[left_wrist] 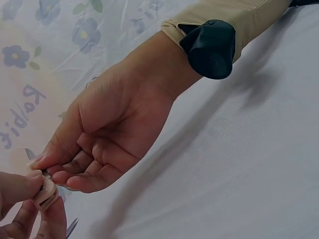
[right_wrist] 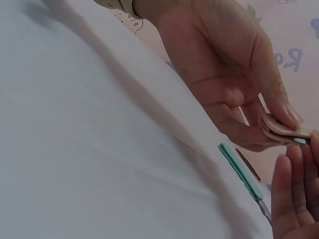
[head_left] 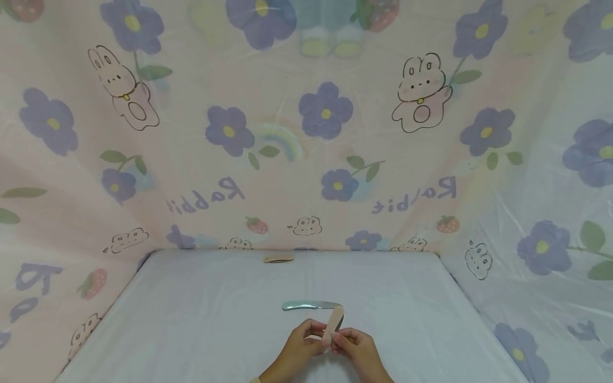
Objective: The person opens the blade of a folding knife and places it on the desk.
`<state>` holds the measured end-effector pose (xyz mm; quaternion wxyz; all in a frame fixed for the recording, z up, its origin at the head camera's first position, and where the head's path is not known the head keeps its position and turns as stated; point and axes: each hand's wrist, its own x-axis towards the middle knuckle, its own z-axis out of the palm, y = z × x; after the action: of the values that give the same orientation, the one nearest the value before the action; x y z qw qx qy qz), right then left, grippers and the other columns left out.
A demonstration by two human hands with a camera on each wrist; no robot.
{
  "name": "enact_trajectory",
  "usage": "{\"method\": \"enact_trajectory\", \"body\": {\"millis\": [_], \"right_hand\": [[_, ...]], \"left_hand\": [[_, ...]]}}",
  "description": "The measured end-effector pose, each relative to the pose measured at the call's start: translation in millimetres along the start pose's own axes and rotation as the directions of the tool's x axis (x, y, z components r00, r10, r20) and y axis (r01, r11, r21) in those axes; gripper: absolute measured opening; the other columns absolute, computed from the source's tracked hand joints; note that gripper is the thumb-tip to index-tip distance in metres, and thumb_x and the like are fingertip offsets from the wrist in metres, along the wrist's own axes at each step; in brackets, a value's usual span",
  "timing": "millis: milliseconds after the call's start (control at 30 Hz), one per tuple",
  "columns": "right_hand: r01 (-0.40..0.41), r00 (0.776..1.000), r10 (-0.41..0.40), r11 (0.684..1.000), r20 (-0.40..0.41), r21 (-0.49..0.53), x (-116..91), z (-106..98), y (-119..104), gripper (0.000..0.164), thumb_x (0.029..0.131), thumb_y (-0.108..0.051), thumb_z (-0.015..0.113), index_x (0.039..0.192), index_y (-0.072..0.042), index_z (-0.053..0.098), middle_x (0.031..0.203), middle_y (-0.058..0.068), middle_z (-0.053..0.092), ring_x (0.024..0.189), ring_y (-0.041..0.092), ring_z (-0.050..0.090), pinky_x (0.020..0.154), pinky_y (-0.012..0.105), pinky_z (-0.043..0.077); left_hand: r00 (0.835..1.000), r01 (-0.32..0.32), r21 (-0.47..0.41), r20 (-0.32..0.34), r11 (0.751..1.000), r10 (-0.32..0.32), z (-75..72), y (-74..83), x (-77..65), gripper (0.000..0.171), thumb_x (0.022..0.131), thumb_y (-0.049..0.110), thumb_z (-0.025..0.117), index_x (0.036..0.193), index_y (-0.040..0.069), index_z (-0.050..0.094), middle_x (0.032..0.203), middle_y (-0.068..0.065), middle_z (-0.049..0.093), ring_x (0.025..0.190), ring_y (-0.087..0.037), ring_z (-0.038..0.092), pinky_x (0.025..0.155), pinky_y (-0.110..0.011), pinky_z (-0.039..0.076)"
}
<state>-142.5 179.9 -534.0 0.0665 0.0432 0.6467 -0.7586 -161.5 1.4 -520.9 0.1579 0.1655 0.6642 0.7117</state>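
A narrow tan folded case with a dark slit along one edge is held upright between both hands. My left hand pinches its lower part between thumb and fingers; my right hand grips it from the other side. The right wrist view shows the case's rounded folded end under the left thumb. Just beyond the hands lies a knife with a pale green handle. Its blade points right, and the tip is hidden behind the case. Part of the left hand is cut off in the left wrist view.
A similar tan case lies near the back edge of the white-covered table. Printed curtains with flowers and rabbits hang behind and along both sides. A black wrist device sits on the right sleeve.
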Motion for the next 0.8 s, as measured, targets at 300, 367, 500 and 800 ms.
{"method": "enact_trajectory", "body": {"millis": [300, 367, 500, 800], "right_hand": [[0.035, 0.999, -0.035, 0.999, 0.010, -0.009, -3.2, 2.3, 6.7, 0.025, 0.089, -0.019, 0.064, 0.092, 0.006, 0.061, 0.081, 0.006, 0.066, 0.077, 0.014, 0.064, 0.074, 0.029, 0.054], [0.037, 0.999, -0.037, 0.999, 0.019, 0.006, -2.6, 2.9, 7.8, 0.023, 0.089, -0.019, 0.064, 0.091, 0.004, 0.060, 0.082, 0.005, 0.066, 0.078, 0.015, 0.064, 0.075, 0.029, 0.054], [0.031, 0.998, -0.033, 0.999, 0.061, 0.027, -2.8, 2.6, 8.7, 0.020, 0.090, -0.017, 0.063, 0.092, 0.002, 0.056, 0.085, 0.005, 0.065, 0.081, 0.016, 0.064, 0.077, 0.030, 0.053], [0.037, 0.980, -0.035, 0.999, 0.198, -0.004, -3.1, 1.1, -2.9, 0.025, 0.089, -0.006, 0.060, 0.105, 0.010, 0.050, 0.092, 0.007, 0.062, 0.085, 0.016, 0.062, 0.079, 0.032, 0.053]], "left_hand": [[1.000, 0.005, -0.029, -0.019, 1.000, -0.006, -3.7, -1.7, -4.1, 0.033, 0.083, 0.007, 0.068, 0.113, 0.000, 0.055, 0.099, -0.009, 0.058, 0.082, -0.019, 0.061, 0.070, -0.027, 0.053], [1.000, 0.006, -0.032, -0.023, 0.999, -0.007, -4.1, -1.7, -4.6, 0.034, 0.082, 0.005, 0.067, 0.114, 0.000, 0.055, 0.098, -0.009, 0.058, 0.082, -0.019, 0.061, 0.069, -0.026, 0.053], [1.000, 0.024, -0.024, -0.007, 0.999, -0.024, -5.9, -2.0, -5.9, 0.036, 0.082, 0.003, 0.065, 0.117, -0.001, 0.054, 0.097, -0.009, 0.058, 0.081, -0.019, 0.061, 0.069, -0.027, 0.053], [0.993, 0.034, 0.099, 0.106, 0.994, -0.045, -18.0, -1.0, -2.3, 0.026, 0.091, 0.017, 0.062, 0.112, 0.003, 0.057, 0.094, -0.007, 0.059, 0.079, -0.017, 0.060, 0.065, -0.024, 0.052]]}}
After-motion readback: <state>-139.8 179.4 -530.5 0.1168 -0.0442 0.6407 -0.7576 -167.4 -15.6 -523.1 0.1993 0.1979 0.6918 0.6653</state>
